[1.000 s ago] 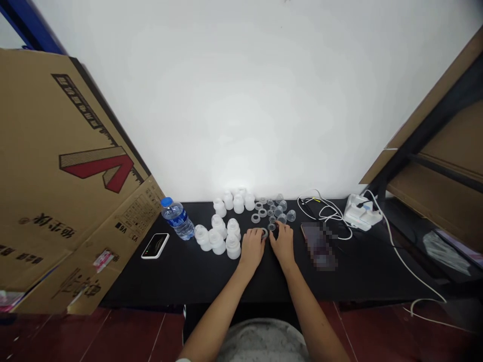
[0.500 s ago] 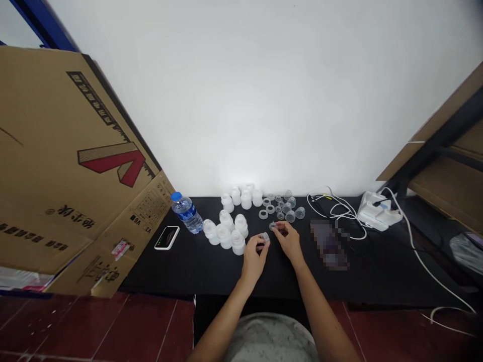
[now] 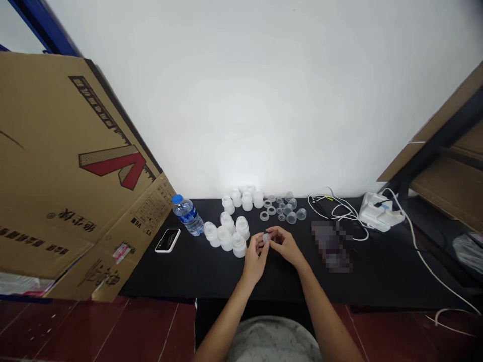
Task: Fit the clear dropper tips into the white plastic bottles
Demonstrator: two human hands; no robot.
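Left hand (image 3: 255, 255) and right hand (image 3: 285, 245) meet, fingertips pinched together on a small clear plastic cup (image 3: 266, 238) — feather-light, thin-walled, slippery — best gripped by its rim.

- Workshop-like corner of a plain room, not clearly a home or a shop
- 12 o'clock: black table (image 3: 169, 281) against a white wall (image 3: 241, 100), holding loose plastic parts (image 3: 234, 231)
- 9 o'clock: leaning cardboard sheet (image 3: 75, 176)
- 10 o'clock: blue metal frame (image 3: 45, 25)
- 3 o'clock: dark metal shelf (image 3: 445, 151)
- 6 o'clock: red tile floor (image 3: 113, 327)
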